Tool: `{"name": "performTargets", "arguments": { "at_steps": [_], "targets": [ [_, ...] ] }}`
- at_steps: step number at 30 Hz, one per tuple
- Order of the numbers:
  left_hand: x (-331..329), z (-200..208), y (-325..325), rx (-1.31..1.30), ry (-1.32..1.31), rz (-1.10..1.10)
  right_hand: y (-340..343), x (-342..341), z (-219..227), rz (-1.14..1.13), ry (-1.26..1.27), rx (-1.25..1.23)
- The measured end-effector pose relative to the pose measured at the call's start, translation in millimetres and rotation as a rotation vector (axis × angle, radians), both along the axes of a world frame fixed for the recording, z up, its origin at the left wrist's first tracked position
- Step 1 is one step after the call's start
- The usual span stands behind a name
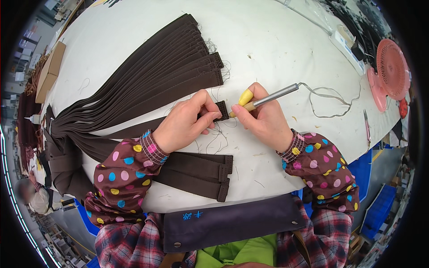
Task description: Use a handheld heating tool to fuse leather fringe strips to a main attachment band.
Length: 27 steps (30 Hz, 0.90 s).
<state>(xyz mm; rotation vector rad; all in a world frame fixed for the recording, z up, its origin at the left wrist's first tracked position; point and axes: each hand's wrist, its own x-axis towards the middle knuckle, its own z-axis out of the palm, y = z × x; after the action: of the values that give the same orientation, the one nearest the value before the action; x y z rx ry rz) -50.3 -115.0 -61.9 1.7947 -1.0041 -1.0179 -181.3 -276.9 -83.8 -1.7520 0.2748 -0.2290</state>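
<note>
Fanned over the table is a bundle of dark brown fabric straps (147,73) with stitched ends and loose threads. My left hand (185,120) is closed, pinching one strap near its stitched end (222,110). In my right hand (263,117) is a corded pen-shaped tool (279,94) with a silver barrel, gripped between thumb and fingers. Its tan front end meets or nearly meets the strap's end; contact cannot be made out. One finger of that hand wears a yellow finger cot (246,97). Several more straps (201,176) lie nearer me, beside my left forearm.
A thin cord (330,115) loops on the white table (277,53) to the right. Further right stand a pink fan (389,71) and a white power strip (348,51). Small tweezers-like tool (367,127) lies by the right edge. A cardboard box (50,71) sits far left.
</note>
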Motion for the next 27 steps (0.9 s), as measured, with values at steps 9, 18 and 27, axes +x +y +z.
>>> {"name": "performTargets", "arguments": {
  "at_steps": [9, 18, 27],
  "targets": [
    [5, 13, 3, -0.002, -0.242, -0.103, -1, -1, 1, -0.017, -0.055, 0.027],
    [12, 18, -5, 0.065, -0.494, -0.278, 2, 0, 3, -0.003, -0.064, 0.054],
    [13, 8, -4, -0.048, -0.496, -0.196, 2, 2, 2, 0.008, -0.053, 0.018]
  ]
}}
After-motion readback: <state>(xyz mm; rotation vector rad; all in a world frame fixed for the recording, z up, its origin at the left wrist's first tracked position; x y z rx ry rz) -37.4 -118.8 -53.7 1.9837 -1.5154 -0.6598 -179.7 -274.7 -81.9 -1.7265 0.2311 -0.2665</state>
